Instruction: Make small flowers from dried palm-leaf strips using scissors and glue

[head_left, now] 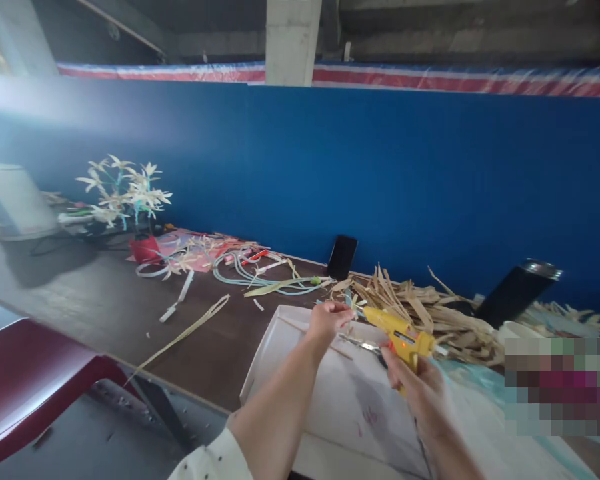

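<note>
My right hand [413, 383] is wrapped round the handle of a yellow glue gun [400, 335], whose nozzle points left. Just left of the nozzle, my left hand [333, 317] pinches something small and pale, too small to make out. Both hands are above a white tray [275, 340]. Scissors [365, 345] with dark handles lie in the tray below the gun, partly hidden by my right hand. A thin stick [293, 325] lies there too, partly behind my left wrist.
Dried husks [415, 300] are heaped behind the tray, near a leaning phone [343, 257] and a dark bottle [517, 291]. Coiled pale tubing [225, 272] lies left of them. Pale flowers stand in a red pot [145, 249]. A red chair [35, 380] is at lower left.
</note>
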The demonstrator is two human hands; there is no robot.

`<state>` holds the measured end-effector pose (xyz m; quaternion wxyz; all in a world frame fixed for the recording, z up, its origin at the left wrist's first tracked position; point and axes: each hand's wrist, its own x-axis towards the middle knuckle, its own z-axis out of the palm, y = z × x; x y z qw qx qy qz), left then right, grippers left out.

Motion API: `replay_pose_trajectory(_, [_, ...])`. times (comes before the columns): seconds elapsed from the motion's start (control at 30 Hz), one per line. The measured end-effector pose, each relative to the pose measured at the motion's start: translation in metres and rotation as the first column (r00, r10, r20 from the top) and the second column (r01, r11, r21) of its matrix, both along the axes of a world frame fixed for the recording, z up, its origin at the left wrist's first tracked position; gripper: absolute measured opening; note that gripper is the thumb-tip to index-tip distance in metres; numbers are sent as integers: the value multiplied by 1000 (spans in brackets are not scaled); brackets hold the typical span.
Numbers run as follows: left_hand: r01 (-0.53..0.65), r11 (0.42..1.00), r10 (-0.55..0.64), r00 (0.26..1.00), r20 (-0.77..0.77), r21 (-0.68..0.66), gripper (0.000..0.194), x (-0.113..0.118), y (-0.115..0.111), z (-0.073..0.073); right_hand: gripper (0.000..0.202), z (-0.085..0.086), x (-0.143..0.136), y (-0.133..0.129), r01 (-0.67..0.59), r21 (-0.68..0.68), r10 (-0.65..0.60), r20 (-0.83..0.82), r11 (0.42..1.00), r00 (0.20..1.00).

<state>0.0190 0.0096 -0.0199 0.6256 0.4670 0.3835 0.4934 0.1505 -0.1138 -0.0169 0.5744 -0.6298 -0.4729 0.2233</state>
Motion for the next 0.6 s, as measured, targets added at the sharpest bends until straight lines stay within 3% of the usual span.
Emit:
replay_pose_trajectory(0.17, [-3,1000,3,1000,0,-12,17,-2,-4,7,41,-3,-8,-3,-14,-149,22,52,989,998])
replay_pose_trajectory(0.4, [-19,1000,19,1000,-10,-8,19,-3,-2,5,42,2,-16,-6,49,-137,-37,86,989,996])
replay_pose_trajectory(0.6, [-27,1000,27,999,-18,-14,18,-3,-4,8,42,0,-14,-4,32,-162,-16,101,986,995])
